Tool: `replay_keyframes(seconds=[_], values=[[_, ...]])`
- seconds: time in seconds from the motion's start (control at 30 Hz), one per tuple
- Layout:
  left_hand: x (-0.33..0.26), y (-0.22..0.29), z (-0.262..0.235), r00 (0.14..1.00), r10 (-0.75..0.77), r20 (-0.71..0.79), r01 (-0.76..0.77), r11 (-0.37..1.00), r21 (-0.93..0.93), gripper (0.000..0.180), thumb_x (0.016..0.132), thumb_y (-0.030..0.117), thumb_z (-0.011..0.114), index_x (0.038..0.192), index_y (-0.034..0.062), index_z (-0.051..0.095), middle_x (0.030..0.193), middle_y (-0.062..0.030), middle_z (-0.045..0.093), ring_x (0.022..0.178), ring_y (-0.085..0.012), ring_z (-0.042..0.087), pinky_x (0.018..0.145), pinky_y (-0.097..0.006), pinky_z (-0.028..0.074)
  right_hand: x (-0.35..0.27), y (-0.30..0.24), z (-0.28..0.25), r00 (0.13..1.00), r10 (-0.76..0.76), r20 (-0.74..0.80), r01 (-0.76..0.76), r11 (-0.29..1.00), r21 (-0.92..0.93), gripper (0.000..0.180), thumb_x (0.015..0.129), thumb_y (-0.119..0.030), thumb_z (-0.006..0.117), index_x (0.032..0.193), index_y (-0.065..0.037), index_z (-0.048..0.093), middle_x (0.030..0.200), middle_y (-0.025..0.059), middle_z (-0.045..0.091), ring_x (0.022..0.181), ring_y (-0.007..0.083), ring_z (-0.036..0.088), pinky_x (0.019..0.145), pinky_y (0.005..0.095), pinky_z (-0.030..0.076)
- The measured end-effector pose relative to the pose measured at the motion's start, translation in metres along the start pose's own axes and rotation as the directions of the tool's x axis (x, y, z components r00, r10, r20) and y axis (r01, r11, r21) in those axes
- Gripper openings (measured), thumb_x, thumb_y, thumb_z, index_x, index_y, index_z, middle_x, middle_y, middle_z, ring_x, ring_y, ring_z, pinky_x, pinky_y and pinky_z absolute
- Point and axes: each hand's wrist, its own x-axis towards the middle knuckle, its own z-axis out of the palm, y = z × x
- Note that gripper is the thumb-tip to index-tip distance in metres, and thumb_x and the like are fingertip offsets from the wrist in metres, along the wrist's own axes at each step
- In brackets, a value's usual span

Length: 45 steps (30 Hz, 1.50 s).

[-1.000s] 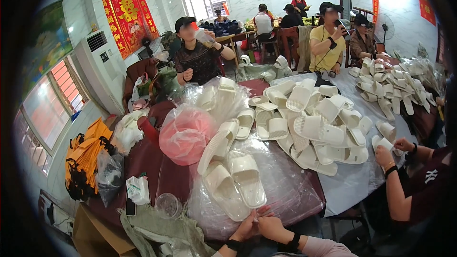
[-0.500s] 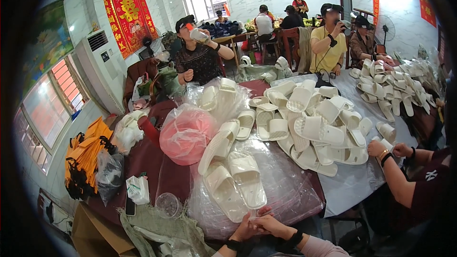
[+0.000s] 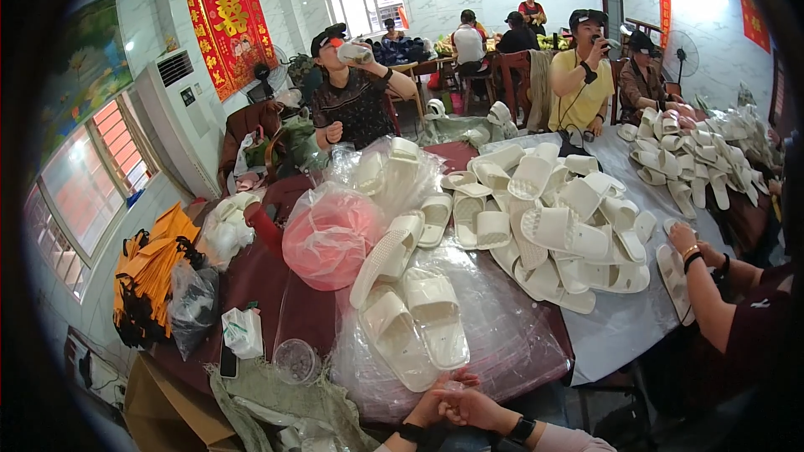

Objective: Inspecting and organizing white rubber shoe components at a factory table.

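Observation:
My left hand (image 3: pixel 429 407) and my right hand (image 3: pixel 474 410) meet at the table's front edge, just below a pair of cream slippers. Their fingers are closed together, with some left fingertips showing beyond the right hand. Between them is a small, pale, see-through bit, too small to name. The left slipper (image 3: pixel 392 336) and right slipper (image 3: pixel 437 318) lie side by side, toes away from me, on a stack of clear plastic bags (image 3: pixel 502 326). Another slipper (image 3: pixel 387 259) leans on its side just behind them.
A heap of cream slippers (image 3: pixel 569 230) covers the table's right middle. Left are a pink bag (image 3: pixel 331 238), tissue pack (image 3: pixel 243 333), phone (image 3: pixel 228 362), round tub (image 3: pixel 296 360) and orange straps (image 3: pixel 155 268). A co-worker's hands (image 3: pixel 687 243) handle a slipper at right; two people opposite drink.
My hands have shifted slightly, the right hand turning and its fingers moving over the left. The co-worker at right now has a slipper upright before them. The view has tilted a little.

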Motion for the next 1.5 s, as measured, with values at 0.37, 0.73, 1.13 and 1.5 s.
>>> replay_keyframes(seconds=[0.37, 0.73, 1.13, 1.5], values=[[0.006, -0.008, -0.009, 0.99, -0.137, -0.012, 0.132, 0.972, -0.197, 0.053, 0.093, 0.043, 0.03, 0.124, 0.0014, 0.039, 0.124, -0.013, 0.046, 0.115, -0.0236, 0.045, 0.095, -0.036, 0.038, -0.004, -0.009, -0.011, 0.714, -0.371, 0.594, -0.08, -0.886, -0.457, 0.044, 0.08, -0.023, 0.056, 0.122, -0.013, 0.047, 0.08, -0.0015, 0.061, 0.062, 0.0153, 0.059, 0.045, 0.0249, 0.045], [0.005, 0.001, 0.0, 0.969, -0.242, -0.057, 0.213, 0.925, -0.314, 0.056, 0.093, 0.047, 0.024, 0.13, 0.0051, 0.033, 0.126, -0.0135, 0.044, 0.117, -0.024, 0.043, 0.097, -0.035, 0.036, 0.006, -0.001, -0.027, 0.603, -0.567, 0.562, -0.174, -0.78, -0.601, 0.018, 0.078, -0.02, 0.054, 0.091, -0.008, 0.05, 0.061, 0.0029, 0.054, 0.049, 0.0177, 0.058, 0.039, 0.0279, 0.044], [0.008, 0.006, 0.005, 0.968, -0.245, -0.052, 0.215, 0.92, -0.329, 0.056, 0.093, 0.046, 0.028, 0.13, 0.0042, 0.034, 0.127, -0.0115, 0.043, 0.117, -0.0221, 0.043, 0.1, -0.035, 0.032, 0.008, 0.002, -0.024, 0.687, -0.589, 0.425, -0.236, -0.734, -0.636, 0.01, 0.081, -0.02, 0.05, 0.077, -0.011, 0.05, 0.054, 0.0061, 0.055, 0.046, 0.0204, 0.058, 0.036, 0.032, 0.042], [0.008, 0.004, 0.002, 0.961, -0.275, -0.023, 0.25, 0.905, -0.345, 0.056, 0.093, 0.047, 0.029, 0.128, 0.0039, 0.037, 0.125, -0.0103, 0.044, 0.115, -0.0214, 0.043, 0.097, -0.034, 0.036, 0.027, 0.013, -0.034, 0.619, -0.771, 0.151, 0.055, -0.149, -0.987, 0.029, 0.087, -0.03, 0.049, 0.078, -0.004, 0.057, 0.062, 0.0123, 0.058, 0.055, 0.0276, 0.058, 0.045, 0.0388, 0.043]])
